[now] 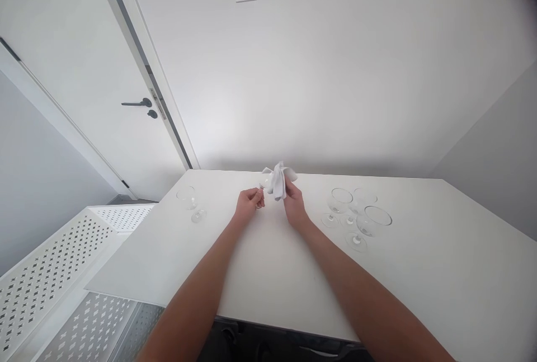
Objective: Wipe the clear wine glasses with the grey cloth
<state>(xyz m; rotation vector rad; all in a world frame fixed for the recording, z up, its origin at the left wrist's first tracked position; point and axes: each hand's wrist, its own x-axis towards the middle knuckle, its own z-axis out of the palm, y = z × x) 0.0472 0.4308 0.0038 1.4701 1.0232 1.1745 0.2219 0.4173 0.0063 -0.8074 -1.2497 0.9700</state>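
Note:
My left hand (250,203) is closed round the stem or foot of a clear stemmed glass (265,183), which is tilted with its bowl toward the right. In my right hand (295,203) is a white cloth (278,182), bunched over the bowl of that glass. The cloth hides most of the bowl, and my left fingers cover much of the stem. Both hands are above the far middle part of the white table (277,272).
One stemmed glass (192,203) stands at the table's left. Several more, among them a front glass (367,225), stand grouped at the right. Behind the table is a white wall (314,71); a door (84,71) and perforated white panels (46,261) are to the left.

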